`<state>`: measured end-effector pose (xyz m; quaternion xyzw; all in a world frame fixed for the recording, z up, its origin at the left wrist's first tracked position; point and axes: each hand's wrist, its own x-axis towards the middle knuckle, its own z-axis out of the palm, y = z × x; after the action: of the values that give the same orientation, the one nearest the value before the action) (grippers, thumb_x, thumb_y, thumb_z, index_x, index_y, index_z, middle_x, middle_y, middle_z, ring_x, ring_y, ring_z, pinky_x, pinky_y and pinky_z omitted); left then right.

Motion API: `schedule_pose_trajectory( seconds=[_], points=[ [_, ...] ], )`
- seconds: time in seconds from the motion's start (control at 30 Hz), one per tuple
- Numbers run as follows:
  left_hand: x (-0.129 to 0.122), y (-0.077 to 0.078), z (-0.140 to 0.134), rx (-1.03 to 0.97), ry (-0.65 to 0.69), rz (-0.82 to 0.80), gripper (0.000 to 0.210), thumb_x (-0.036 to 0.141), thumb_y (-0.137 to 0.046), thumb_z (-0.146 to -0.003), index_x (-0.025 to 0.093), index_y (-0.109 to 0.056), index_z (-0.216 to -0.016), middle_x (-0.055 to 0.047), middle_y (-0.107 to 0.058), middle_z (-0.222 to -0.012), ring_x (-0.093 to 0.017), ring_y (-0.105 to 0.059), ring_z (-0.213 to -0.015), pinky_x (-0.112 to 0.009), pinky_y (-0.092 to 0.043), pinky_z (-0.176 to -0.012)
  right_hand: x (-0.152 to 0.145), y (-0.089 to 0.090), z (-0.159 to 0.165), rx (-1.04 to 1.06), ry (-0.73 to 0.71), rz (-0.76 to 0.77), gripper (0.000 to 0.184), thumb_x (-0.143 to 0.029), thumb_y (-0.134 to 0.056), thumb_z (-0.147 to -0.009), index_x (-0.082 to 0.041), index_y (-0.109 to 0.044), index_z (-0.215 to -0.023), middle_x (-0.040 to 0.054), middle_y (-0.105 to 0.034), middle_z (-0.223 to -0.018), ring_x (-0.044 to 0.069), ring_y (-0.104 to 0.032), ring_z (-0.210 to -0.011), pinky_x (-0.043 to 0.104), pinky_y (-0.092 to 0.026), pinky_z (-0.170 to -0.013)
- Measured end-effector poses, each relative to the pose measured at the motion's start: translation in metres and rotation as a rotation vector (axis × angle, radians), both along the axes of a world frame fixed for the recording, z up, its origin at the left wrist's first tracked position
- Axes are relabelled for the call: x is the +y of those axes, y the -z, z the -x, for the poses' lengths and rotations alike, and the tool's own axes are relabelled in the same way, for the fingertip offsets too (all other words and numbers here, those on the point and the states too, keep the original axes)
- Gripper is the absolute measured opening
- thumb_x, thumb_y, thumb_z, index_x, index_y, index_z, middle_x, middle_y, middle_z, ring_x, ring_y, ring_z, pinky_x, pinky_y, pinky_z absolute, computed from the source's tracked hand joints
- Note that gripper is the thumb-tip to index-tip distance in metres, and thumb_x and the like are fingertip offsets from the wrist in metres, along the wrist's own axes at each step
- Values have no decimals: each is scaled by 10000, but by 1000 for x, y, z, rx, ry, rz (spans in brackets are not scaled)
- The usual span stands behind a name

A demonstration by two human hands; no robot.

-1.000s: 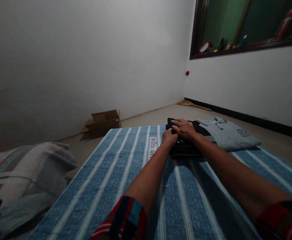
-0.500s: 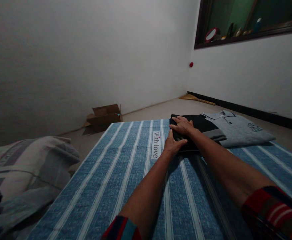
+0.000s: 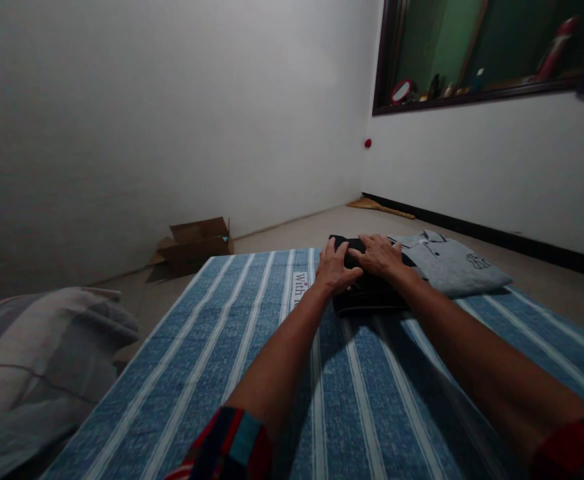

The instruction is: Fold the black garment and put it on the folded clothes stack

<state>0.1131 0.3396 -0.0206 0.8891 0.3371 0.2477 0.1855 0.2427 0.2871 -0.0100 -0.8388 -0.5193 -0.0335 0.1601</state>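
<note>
A folded black garment (image 3: 372,300) lies on the blue striped cloth (image 3: 252,347), close to its far edge. My left hand (image 3: 335,267) rests on the garment's left end, fingers spread and pointing away from me. Just right of it, my right hand (image 3: 379,255) lies flat on top with its fingers apart. Both hands cover much of the black fabric. A folded grey polo shirt (image 3: 457,263) with dark collar trim and dark lettering lies right beside the black garment; how far they overlap cannot be told.
An open cardboard box (image 3: 195,247) stands on the floor by the wall. At the left is a heap of pale checked fabric (image 3: 47,353). A broom (image 3: 379,207) lies along the right wall's base. A window ledge (image 3: 437,103) holds a small mirror and bottles.
My left hand has moved forward onto the garment's left end, and my right hand has slid to the right across it. The whole view has shifted slightly.
</note>
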Motion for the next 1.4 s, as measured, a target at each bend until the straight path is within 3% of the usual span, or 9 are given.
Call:
schedule_pose_trajectory(
  seconds=[0.07, 0.17, 0.3, 0.4, 0.73, 0.9, 1.1, 1.27, 1.4],
  points=[
    [14, -4, -13, 200, 135, -28, 844, 454, -667, -655, 172, -334, -1378, -157, -204, -1513, -343, -131, -1394, -480, -230, -1082, -18, 1, -6, -17, 81, 24, 682, -693, -383, -801, -247, -435, -1315, 151, -468, -1307, 379, -390, -1193, 625, -237, -934],
    [33, 2, -24, 429, 208, 4, 990, 579, -670, -602, 145, -276, -1399, -186, -161, -1521, -364, -99, -1395, -496, -201, -1088, -36, 14, -7, 8, 122, 68, 771, -745, -402, -754, -240, -415, -1336, 163, -483, -1277, 392, -417, -1156, 596, -278, -904],
    [41, 17, -22, 482, 221, 9, 1204, 647, -712, -489, 102, -186, -1424, -220, -110, -1523, -368, -76, -1397, -460, -186, -1103, -44, 45, 3, -48, 163, 9, 745, -720, -379, -788, -241, -399, -1358, 153, -440, -1323, 373, -352, -1212, 546, -263, -932],
    [38, 19, -18, 503, 245, -4, 1299, 691, -715, -441, 76, -144, -1433, -239, -101, -1518, -358, -82, -1398, -404, -164, -1119, -44, 62, 10, -105, 203, -57, 720, -702, -375, -805, -253, -390, -1368, 139, -365, -1394, 367, -274, -1264, 530, -233, -952],
    [30, 15, -13, 481, 220, 24, 1317, 747, -693, -422, 110, -160, -1444, -218, -88, -1527, -374, -71, -1395, -420, -162, -1123, -48, 55, 5, -83, 145, -14, 686, -688, -388, -806, -251, -440, -1331, 138, -417, -1350, 361, -313, -1242, 529, -255, -943],
    [16, 18, 0, 427, 192, 39, 1218, 739, -661, -512, 140, -168, -1452, -205, -33, -1536, -369, -23, -1399, -469, -182, -1110, -57, 50, 2, -68, 90, -18, 613, -622, -417, -828, -221, -481, -1287, 127, -461, -1311, 310, -371, -1212, 476, -273, -954],
    [7, 10, 18, 343, 184, 24, 942, 672, -578, -689, 112, -306, -1395, -199, -173, -1516, -338, -151, -1391, -404, -206, -1115, -76, 44, 9, -71, 52, -123, 436, -470, -433, -884, -169, -553, -1174, 118, -543, -1220, 249, -442, -1156, 397, -283, -968],
    [-11, 7, 43, 288, 173, 0, 737, 596, -578, -749, 166, -412, -1324, -156, -301, -1474, -332, -239, -1369, -442, -247, -1102, -109, 46, 30, -130, -65, -225, 309, -312, -473, -857, -158, -569, -1108, 111, -567, -1163, 241, -466, -1122, 369, -316, -957],
    [-41, 13, 74, 232, 140, -15, 580, 488, -568, -804, 201, -441, -1292, -131, -349, -1449, -299, -283, -1356, -455, -274, -1090, -146, 59, 60, -96, -168, -230, 332, -269, -462, -849, -142, -564, -1139, 136, -550, -1214, 259, -452, -1171, 376, -348, -963]
  ],
)
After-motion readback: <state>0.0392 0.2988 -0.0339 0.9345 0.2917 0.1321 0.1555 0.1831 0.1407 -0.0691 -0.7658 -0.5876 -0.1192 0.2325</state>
